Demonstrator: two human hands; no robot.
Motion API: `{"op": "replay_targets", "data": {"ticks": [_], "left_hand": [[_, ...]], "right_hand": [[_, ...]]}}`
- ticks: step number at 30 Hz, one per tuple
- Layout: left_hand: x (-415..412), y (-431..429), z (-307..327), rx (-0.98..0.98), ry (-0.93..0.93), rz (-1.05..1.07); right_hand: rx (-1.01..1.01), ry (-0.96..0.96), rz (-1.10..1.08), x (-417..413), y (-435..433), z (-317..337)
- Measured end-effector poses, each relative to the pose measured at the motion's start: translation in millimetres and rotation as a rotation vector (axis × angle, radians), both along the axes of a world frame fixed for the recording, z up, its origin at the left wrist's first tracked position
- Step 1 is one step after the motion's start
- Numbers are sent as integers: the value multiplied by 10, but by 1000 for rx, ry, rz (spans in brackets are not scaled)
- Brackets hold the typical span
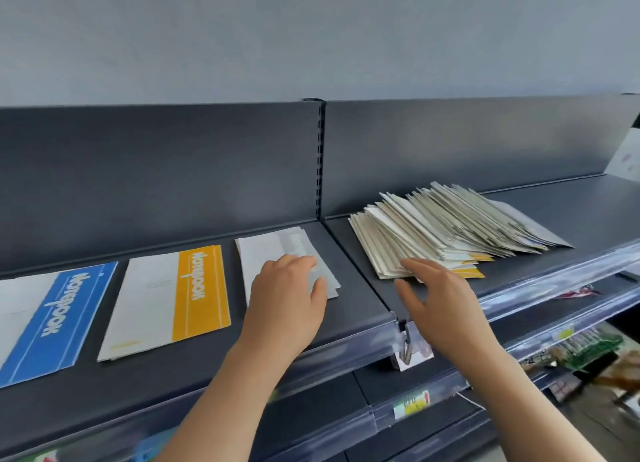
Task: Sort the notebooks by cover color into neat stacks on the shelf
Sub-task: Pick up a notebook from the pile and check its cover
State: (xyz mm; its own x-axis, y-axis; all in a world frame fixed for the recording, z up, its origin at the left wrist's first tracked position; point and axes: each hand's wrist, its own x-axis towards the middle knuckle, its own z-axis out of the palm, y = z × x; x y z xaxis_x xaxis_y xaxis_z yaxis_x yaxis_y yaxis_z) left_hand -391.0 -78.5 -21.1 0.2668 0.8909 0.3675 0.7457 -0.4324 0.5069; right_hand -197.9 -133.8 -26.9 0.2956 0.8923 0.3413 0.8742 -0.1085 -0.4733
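Spanning the whole view, a dark shelf [353, 309] runs left to right under a pale wall, with a dark back panel [173, 170] behind it and a slotted post [322, 156] splitting it into 2 bays.

On the right bay lies a big pile [450, 229] of notebooks, slumped and fanned toward the right, their pale edges showing and a few yellow corners poking out at the near side.

On the left bay 3 lots of notebooks lie flat in a row, each apart from the next. A blue notebook [59, 319] is at the far left, cut by the frame edge. A yellow notebook [180, 295] is in the middle, with at least 1 more edge showing beneath it. A grey notebook [270, 253] is nearest the post, on top of a thin stack.

The left hand [287, 305] lies palm down on the grey notebook, its fingers straight and close together, pressing on the cover.

The right hand [443, 305] reaches to the pile's near left corner, fingers spread apart and extended, fingertips touching the pile's edge, thumb held clear below.

A yellow price tag [414, 404] sits on a lower shelf's rail, too blurred to read.
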Motion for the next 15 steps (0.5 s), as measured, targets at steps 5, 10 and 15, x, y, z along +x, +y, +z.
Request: {"op": "replay_targets", "data": {"ticks": [5,10,15], "left_hand": [[463,313,43,0,-20,-43],[924,637,129,32,-23,-88],[1466,833,149,41,-27,-148]], "right_hand": [[33,-15,-40,395,233,21],[60,18,-90,856,462,86],[98,51,-132,1403,654,148]]}}
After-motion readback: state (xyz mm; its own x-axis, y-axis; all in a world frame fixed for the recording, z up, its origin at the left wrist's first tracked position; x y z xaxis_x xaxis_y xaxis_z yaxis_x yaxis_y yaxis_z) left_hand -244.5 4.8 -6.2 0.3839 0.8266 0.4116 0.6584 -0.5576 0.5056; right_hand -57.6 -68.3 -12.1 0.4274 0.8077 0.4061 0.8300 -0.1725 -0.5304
